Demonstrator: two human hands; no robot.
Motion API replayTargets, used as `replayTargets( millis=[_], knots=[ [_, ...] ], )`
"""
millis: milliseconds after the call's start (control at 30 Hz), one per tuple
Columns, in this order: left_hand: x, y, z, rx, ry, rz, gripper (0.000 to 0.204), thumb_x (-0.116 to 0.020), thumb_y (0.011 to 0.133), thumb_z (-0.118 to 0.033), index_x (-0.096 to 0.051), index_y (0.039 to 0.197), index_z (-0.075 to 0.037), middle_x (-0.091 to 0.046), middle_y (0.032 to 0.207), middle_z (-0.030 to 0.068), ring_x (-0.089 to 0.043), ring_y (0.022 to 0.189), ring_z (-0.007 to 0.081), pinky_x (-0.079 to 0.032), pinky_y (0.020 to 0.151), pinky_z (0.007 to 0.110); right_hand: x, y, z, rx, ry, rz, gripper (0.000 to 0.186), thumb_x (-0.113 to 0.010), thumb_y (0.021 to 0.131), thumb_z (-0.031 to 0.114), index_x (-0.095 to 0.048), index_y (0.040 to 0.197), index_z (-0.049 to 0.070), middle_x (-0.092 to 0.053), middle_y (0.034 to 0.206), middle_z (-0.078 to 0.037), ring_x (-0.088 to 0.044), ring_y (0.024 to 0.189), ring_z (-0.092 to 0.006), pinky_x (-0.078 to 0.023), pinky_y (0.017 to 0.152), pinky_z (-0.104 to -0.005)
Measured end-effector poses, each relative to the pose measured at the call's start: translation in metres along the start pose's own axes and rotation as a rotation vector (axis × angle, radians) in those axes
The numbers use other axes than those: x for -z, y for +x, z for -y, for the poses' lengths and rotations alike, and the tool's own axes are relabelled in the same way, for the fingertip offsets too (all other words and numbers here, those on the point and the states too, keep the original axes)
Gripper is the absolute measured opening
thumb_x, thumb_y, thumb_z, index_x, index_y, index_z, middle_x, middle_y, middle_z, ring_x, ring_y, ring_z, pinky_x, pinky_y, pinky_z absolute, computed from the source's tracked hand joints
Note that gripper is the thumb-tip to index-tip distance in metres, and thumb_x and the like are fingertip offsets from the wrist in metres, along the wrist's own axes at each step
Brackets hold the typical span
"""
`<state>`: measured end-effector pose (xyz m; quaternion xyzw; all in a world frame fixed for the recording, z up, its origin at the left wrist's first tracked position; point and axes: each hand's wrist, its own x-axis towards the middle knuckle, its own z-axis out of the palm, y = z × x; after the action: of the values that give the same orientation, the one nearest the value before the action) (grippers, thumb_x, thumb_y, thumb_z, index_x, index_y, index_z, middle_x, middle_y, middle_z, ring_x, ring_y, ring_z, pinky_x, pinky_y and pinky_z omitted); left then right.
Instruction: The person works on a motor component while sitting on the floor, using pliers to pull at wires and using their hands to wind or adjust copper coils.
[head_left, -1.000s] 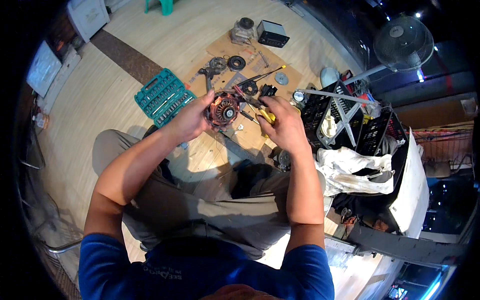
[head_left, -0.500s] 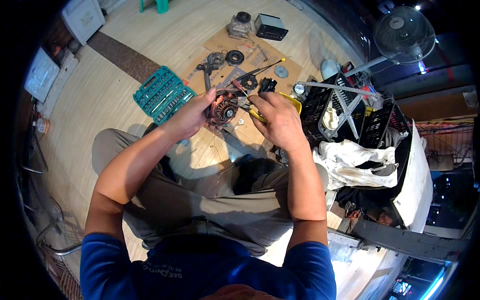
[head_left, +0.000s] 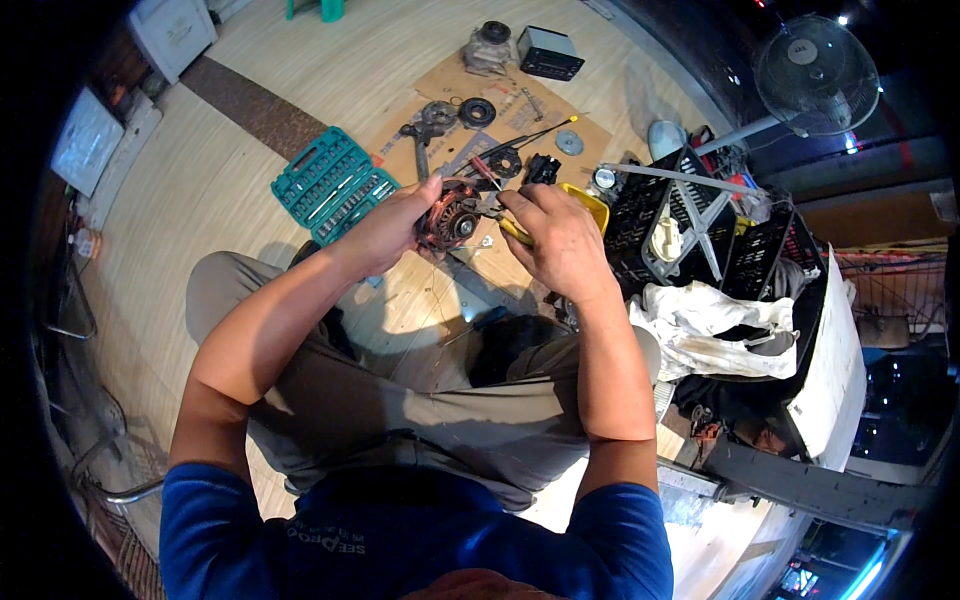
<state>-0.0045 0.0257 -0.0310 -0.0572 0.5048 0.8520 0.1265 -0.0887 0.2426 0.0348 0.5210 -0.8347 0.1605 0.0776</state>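
My left hand point(head_left: 385, 230) is closed around the side of a round alternator part point(head_left: 450, 224) with copper windings and a shaft end in its middle. It is held above the floor, between my knees. In my right hand point(head_left: 556, 242) is a pair of pliers point(head_left: 514, 231) with yellow handles, jaws at the right side of the windings. Whether the jaws grip a wire is too small to tell. Just beyond the hands is a screwdriver point(head_left: 483, 168) with a red handle. A yellow tray point(head_left: 597, 208) is partly hidden behind my right hand.
An open green socket set point(head_left: 333, 180) lies at the left. Metal parts, including a black ring point(head_left: 477, 112), lie on cardboard point(head_left: 587, 125). A grey housing point(head_left: 488, 50) and a car radio point(head_left: 550, 55) stand farther back. Black crates point(head_left: 622, 232), a white cloth point(head_left: 690, 318) and a fan point(head_left: 815, 80) are right.
The whole view has shifted slightly, with the scene a little lower and to the right. Both hands keep their holds on the alternator part and the pliers.
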Motion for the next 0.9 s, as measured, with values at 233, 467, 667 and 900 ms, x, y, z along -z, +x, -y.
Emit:
replayTargets(
  millis=[233,467,667,900],
  knots=[
    [0.011,0.005,0.006,0.019,-0.008,0.092,0.056,-0.027,0.102,-0.051,-0.055,0.121,-0.006,-0.068,0.093,0.0095,-0.065,0.074,0.0144,-0.052,0.057,0.029,-0.002,-0.002,0.0,-0.008,-0.005,0.022,0.047,-0.075,0.069,0.011,-0.061,0.114,0.008,-0.059,0.099,-0.011,-0.059,0.093,-0.0318,-0.049,0.08,-0.0415],
    [0.0,0.001,-0.001,0.101,-0.129,0.051,0.055,-0.02,0.103,-0.05,-0.053,0.122,-0.01,-0.067,0.088,0.0061,-0.061,0.064,0.0115,-0.047,0.05,0.025,0.0,-0.003,0.0,0.016,-0.029,0.006,0.048,-0.075,0.068,0.011,-0.061,0.115,0.008,-0.059,0.099,-0.01,-0.059,0.091,-0.0314,-0.049,0.079,-0.0411],
    [-0.001,0.001,-0.003,0.092,-0.071,0.057,0.055,-0.02,0.104,-0.048,-0.056,0.116,-0.009,-0.067,0.085,0.0038,-0.061,0.064,0.0095,-0.046,0.049,0.024,0.001,-0.003,0.002,0.064,-0.055,-0.059,0.037,-0.068,0.072,0.013,-0.065,0.108,0.009,-0.056,0.085,-0.009,-0.058,0.083,-0.0286,-0.048,0.073,-0.0404],
    [-0.002,0.001,-0.002,0.061,-0.012,0.028,0.054,-0.02,0.104,-0.047,-0.057,0.116,-0.01,-0.066,0.082,0.0016,-0.059,0.063,0.0073,-0.044,0.049,0.023,-0.001,-0.006,0.001,0.043,-0.081,-0.031,0.04,-0.069,0.071,0.011,-0.064,0.11,0.009,-0.057,0.089,-0.009,-0.059,0.085,-0.029,-0.049,0.073,-0.0399]
  ],
)
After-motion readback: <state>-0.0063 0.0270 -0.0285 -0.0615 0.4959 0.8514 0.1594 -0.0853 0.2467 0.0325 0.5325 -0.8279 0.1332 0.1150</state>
